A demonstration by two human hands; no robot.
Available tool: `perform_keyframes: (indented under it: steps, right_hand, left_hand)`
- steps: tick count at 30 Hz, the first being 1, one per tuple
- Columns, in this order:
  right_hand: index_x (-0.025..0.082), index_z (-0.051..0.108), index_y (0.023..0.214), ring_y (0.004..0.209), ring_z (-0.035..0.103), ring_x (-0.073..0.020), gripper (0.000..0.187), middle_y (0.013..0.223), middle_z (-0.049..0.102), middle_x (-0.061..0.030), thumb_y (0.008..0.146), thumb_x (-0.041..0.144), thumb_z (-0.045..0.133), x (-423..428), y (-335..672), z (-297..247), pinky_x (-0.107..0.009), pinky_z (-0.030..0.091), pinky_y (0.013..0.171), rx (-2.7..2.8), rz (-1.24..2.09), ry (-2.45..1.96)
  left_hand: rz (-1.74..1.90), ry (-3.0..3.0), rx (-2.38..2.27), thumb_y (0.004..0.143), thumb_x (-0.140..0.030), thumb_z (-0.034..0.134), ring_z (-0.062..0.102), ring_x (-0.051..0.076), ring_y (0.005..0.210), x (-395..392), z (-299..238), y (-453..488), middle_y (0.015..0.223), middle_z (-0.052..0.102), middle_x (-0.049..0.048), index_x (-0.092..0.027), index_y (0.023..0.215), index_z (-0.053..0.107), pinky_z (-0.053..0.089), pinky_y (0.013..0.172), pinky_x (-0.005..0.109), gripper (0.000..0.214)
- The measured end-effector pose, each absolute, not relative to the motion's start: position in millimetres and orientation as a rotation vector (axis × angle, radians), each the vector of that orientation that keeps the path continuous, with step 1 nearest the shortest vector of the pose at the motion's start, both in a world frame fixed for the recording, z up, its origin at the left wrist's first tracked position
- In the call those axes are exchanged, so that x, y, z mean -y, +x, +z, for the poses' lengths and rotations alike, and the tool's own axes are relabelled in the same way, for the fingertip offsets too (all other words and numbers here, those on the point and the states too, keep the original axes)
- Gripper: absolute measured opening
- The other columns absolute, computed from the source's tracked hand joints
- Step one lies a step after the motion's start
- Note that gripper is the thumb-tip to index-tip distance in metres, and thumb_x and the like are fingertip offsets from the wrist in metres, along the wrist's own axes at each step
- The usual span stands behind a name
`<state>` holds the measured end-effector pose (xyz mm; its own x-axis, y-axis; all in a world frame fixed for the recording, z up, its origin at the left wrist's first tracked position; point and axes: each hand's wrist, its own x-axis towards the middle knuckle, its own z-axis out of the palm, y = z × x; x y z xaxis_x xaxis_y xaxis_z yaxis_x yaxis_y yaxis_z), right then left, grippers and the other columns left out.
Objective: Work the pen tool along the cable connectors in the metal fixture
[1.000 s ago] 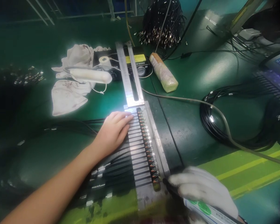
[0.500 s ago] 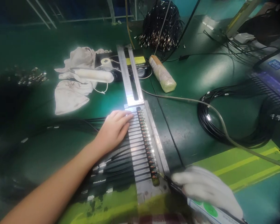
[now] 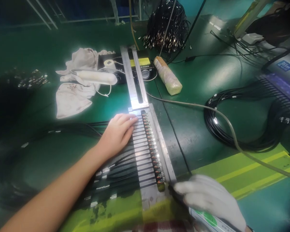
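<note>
My bare left hand lies flat, fingers stretched out, on the slotted metal fixture that holds several black cables side by side. Their small connector ends line up in a row down the fixture's right side. My right hand, in a white glove, is closed round a pen-like dispensing tool with green dots on its label. The tool's dark tip sits at the nearest connector in the row.
A long metal rail runs back to a black control box. White cloths and a white handheld tool lie at back left, a wrapped roll beside the box. Black cable coils lie right, a cable bundle behind.
Almost nothing has moved: my right hand and the tool tip have shifted slightly along the near end of the connector row. My left hand stays flat on the fixture.
</note>
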<state>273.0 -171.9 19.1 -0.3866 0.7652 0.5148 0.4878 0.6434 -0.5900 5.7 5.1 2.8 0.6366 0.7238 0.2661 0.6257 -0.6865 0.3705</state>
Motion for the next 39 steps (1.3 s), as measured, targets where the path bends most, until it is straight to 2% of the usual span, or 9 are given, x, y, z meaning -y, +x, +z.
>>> perform_keyframes:
  steps: [7,13,23,32,39]
  right_hand:
    - [0.02,0.059,0.095,0.058,0.065,-0.0144,0.031,0.088,0.076,-0.0056,0.109,0.036,0.036,166,269,25,-0.028,0.049,0.053,2.021,0.415,-0.963]
    - [0.021,0.057,0.082,0.061,0.064,-0.0119,0.034,0.088,0.076,0.0004,0.109,0.021,0.036,177,273,14,-0.027,0.047,0.055,2.085,0.423,-1.057]
    - [0.022,0.059,0.084,0.066,0.064,-0.0131,0.033,0.089,0.075,0.0011,0.109,0.023,0.036,184,275,4,-0.028,0.047,0.061,2.08,0.497,-1.094]
    - [0.02,0.058,0.081,0.058,0.061,-0.0107,0.032,0.09,0.076,0.0006,0.106,0.014,0.038,171,277,18,-0.027,0.045,0.054,2.168,0.386,-0.943]
    - [0.021,0.058,0.081,0.063,0.063,-0.0122,0.034,0.086,0.075,0.001,0.108,0.021,0.039,179,274,13,-0.028,0.047,0.058,2.102,0.434,-1.068]
  left_hand:
    - [0.57,2.61,-1.104,0.102,-0.023,0.04,0.054,0.028,0.115,-7,3,6,0.129,0.063,0.0124,-0.014,0.126,0.059,0.045,0.1,0.049,0.033]
    - [0.57,2.607,-1.106,0.101,-0.023,0.04,0.054,0.028,0.115,-6,3,5,0.129,0.062,0.0117,-0.015,0.126,0.059,0.045,0.1,0.048,0.033]
    - [0.57,2.605,-1.105,0.101,-0.023,0.04,0.054,0.028,0.116,-6,4,7,0.13,0.062,0.0119,-0.015,0.126,0.059,0.044,0.101,0.05,0.033]
    - [0.564,2.595,-1.104,0.101,-0.024,0.039,0.054,0.028,0.115,-5,4,7,0.13,0.062,0.0112,-0.016,0.125,0.059,0.044,0.101,0.049,0.032]
    - [0.574,2.581,-1.109,0.101,-0.024,0.04,0.054,0.029,0.115,-5,4,7,0.129,0.063,0.0121,-0.016,0.125,0.06,0.044,0.1,0.05,0.032]
